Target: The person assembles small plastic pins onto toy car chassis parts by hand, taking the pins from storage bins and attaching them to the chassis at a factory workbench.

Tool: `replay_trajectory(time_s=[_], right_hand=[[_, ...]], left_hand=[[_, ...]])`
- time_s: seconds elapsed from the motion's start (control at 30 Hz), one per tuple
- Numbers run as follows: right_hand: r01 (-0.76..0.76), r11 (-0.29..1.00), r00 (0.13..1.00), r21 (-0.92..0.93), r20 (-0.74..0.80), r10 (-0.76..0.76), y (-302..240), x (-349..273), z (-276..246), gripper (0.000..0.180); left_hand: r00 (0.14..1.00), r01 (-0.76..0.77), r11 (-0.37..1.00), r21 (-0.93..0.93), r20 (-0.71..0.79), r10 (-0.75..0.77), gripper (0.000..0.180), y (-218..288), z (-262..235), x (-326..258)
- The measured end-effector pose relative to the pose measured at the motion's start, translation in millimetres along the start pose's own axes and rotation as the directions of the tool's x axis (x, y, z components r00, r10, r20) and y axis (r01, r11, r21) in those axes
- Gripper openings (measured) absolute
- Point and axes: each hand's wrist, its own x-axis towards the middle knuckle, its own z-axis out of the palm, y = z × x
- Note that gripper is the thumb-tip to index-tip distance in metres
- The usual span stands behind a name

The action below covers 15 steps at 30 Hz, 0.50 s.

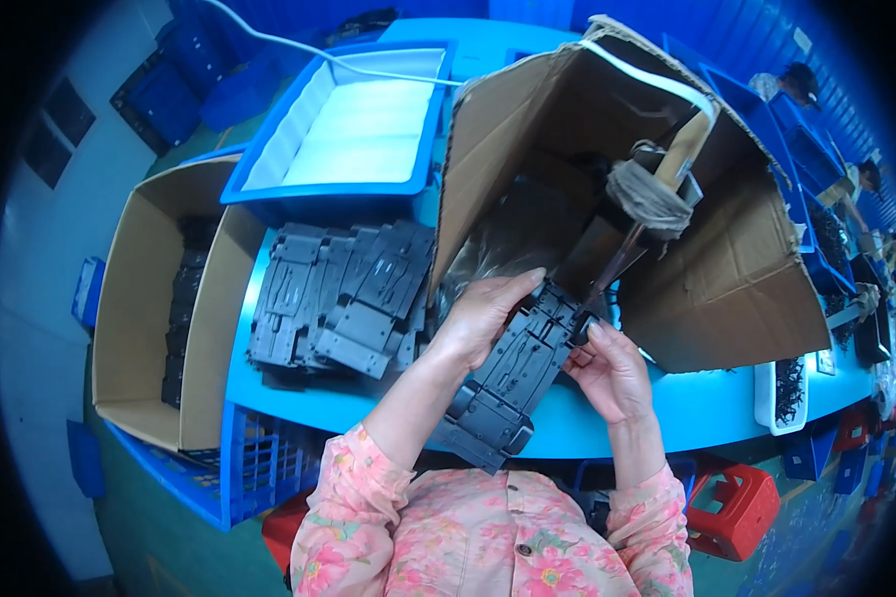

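L hand [490,310] half-closed, gripping a flat black moulded-plastic panel [516,376] by its left side, thumb at the top corner; fingertips underneath hidden. R hand [612,370] pinches the panel's upper right edge btwn thumb & fingers, at a small dark piece; can't tell if that's a separate part. Panel sits tilted btwn both hands, over the turquoise tabletop [707,410].

Just beyond R hand: rag-wrapped tool w/ a thin metal tip [652,204], tip pointing down near the panel's upper end; contact unclear. Open brown cardboard box [722,313] surrounds the tool, clear plastic film [508,224] inside, L of it.

Just L of L hand: overlapping pile of similar black panels [368,289]. Right of R hand: small white tray [765,398] w/ tiny black pcs.

Farther, up-left of L hand: blue plastic tub [319,190], white-lined. Well left of L hand: tall brown carton [214,343] w/ stacked black parts, on a blue slatted crate [231,473].
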Motion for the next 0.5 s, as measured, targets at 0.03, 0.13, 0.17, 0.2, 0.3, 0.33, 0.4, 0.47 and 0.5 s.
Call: replay_trajectory(time_s=[0.03, 0.13, 0.17, 0.2, 0.3, 0.33, 0.4, 0.47, 0.5], right_hand=[[-0.015, 1.0, 1.0, 0.008, 0.001, 0.015, 2, -2, -4, 0.02], [-0.102, 0.993, 0.995, 0.063, 0.016, 0.101, 10, -11, -15, 0.018], [-0.112, 0.991, 0.994, 0.069, 0.018, 0.111, 13, -17, -18, 0.018], [-0.108, 0.993, 0.994, 0.037, 0.018, 0.108, 14, -23, -21, 0.019], [0.018, 0.988, 1.0, -0.156, 0.024, -0.015, 10, -48, -20, 0.032], [0.109, 0.959, 0.994, -0.263, 0.039, -0.103, 4, -61, -19, 0.036], [0.305, 0.841, 0.941, -0.447, 0.005, -0.338, -9, -87, -16, 0.045], [0.464, 0.623, 0.842, -0.63, 0.096, -0.531, -24, -114, -11, 0.044], [0.55, 0.429, 0.755, -0.716, 0.208, -0.622, -27, -123, -8, 0.042]], left_hand=[[1.0, 0.013, 1.0, -0.018, -0.006, -0.013, 0.033, -3, 1, -3], [0.997, 0.068, 0.997, -0.031, 0.038, -0.066, 0.034, -18, -8, -9], [0.998, 0.066, 0.997, 0.043, 0.005, -0.067, 0.034, -25, -11, -13], [0.998, 0.061, 0.991, 0.122, -0.016, -0.059, 0.034, -29, -10, -15], [0.998, 0.048, 0.976, 0.212, -0.045, -0.039, 0.039, -29, -15, -46], [0.997, -0.011, 0.969, 0.245, -0.074, 0.029, 0.039, -29, -17, -58], [0.976, -0.168, 0.951, 0.259, -0.094, 0.198, 0.037, -29, -22, -86], [0.983, -0.183, 0.942, 0.281, 0.046, 0.177, 0.04, -26, -32, -116], [0.977, -0.14, 0.971, 0.196, 0.185, 0.103, 0.041, -27, -36, -129]])
